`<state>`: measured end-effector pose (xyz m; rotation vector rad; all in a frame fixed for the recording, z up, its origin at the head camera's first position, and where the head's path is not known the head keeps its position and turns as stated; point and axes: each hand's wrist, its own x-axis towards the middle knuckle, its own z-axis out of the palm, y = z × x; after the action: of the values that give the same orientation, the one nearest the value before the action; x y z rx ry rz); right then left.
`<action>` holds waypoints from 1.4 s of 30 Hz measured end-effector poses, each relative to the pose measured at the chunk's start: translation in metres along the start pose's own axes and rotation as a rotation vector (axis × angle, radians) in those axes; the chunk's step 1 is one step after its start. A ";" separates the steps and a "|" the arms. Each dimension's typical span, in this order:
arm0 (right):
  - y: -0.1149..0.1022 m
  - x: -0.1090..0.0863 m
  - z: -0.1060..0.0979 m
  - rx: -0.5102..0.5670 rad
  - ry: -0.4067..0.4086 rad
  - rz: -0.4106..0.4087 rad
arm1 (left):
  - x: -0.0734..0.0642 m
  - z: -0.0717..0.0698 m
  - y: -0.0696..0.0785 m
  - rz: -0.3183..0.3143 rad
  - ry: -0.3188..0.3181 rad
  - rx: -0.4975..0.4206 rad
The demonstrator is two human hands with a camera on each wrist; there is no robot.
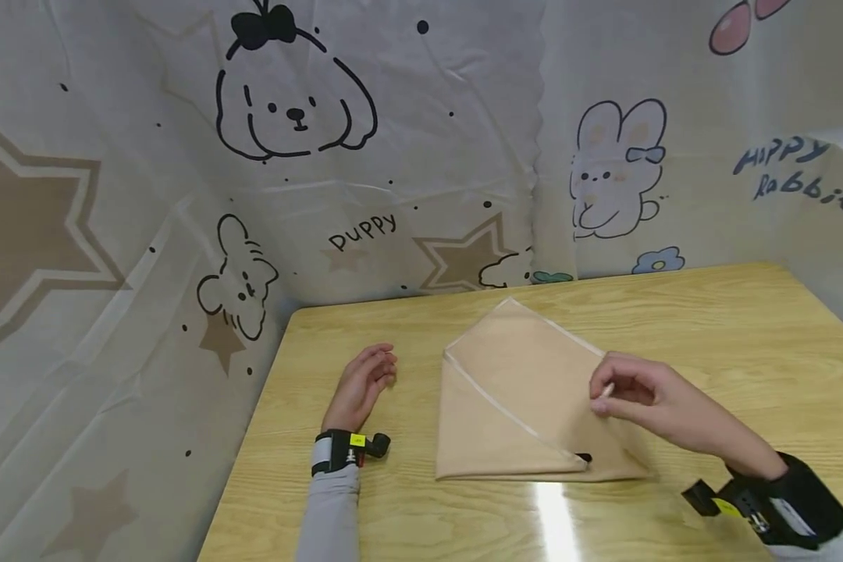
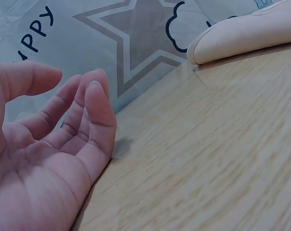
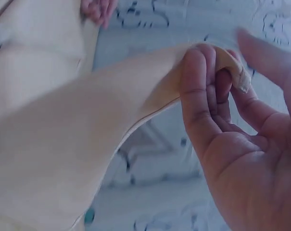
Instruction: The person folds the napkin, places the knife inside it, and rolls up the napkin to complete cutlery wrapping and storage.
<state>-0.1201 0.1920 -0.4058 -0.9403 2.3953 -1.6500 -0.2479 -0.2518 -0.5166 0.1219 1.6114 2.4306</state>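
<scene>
A beige cloth (image 1: pixel 520 367) with pale hemmed edges lies folded like an envelope, one pointed corner at the back. My right hand (image 1: pixel 639 398) is over its right side, fingers curled round a lifted corner. In the right wrist view, the cloth (image 3: pixel 78 120) stretches away from the curled fingers (image 3: pixel 196 91), and its hemmed tip sticks out past them. A small black piece (image 1: pixel 584 457) shows at the tip of the left flap, near the front edge. Left of the cloth, my left hand (image 1: pixel 361 382) rests on its side on the table, fingers loosely bent, nothing in it.
The wood-grain table (image 1: pixel 393 515) ends at the back against a hanging white sheet (image 1: pixel 428 156) printed with cartoon animals and stars. Each wrist wears a black strap with a small camera; the left one (image 1: pixel 351 450) is close above the table.
</scene>
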 end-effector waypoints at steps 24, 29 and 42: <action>0.002 0.091 0.174 -0.684 -0.212 -0.231 | 0.000 0.002 0.000 0.000 0.043 0.027; 0.013 0.088 0.199 -0.825 -0.188 -0.283 | 0.000 0.003 0.001 -0.003 0.046 0.037; 0.015 0.039 0.142 -0.780 -0.099 -0.199 | -0.015 0.051 0.026 0.053 -0.152 0.778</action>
<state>-0.1023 0.0588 -0.4676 -1.3378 2.9798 -0.6278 -0.2272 -0.2194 -0.4719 0.4587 2.3860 1.6355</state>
